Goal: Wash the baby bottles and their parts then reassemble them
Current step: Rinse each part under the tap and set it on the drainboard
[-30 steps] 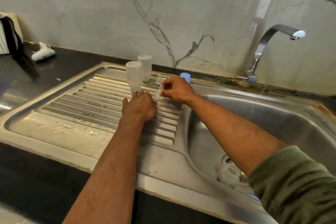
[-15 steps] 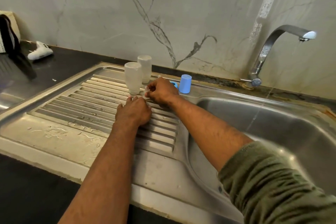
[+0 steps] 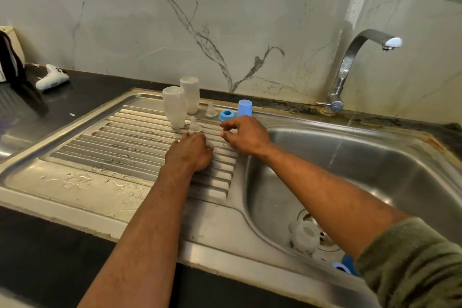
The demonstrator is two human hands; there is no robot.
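Bottle (image 3: pixel 303 237) in sink (image 3: pixel 375 165): print unreadable.

Grey-veined marble wall (image 3: pixel 150 32) is running behind a steel sink (image 3: pixel 375 162) w/ ribbed drainboard (image 3: pixel 120 147), water pooling at its front. Curved chrome tap (image 3: pixel 350 62) is standing at the back right. Black counter (image 3: pixel 82 92) is stretching left, light glinting off the steel.

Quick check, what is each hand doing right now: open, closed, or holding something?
Left hand: open, lying on the drainboard, fingertips at a clear teat, not gripping it.
Right hand: open, fingers loosely curled, holding nothing.
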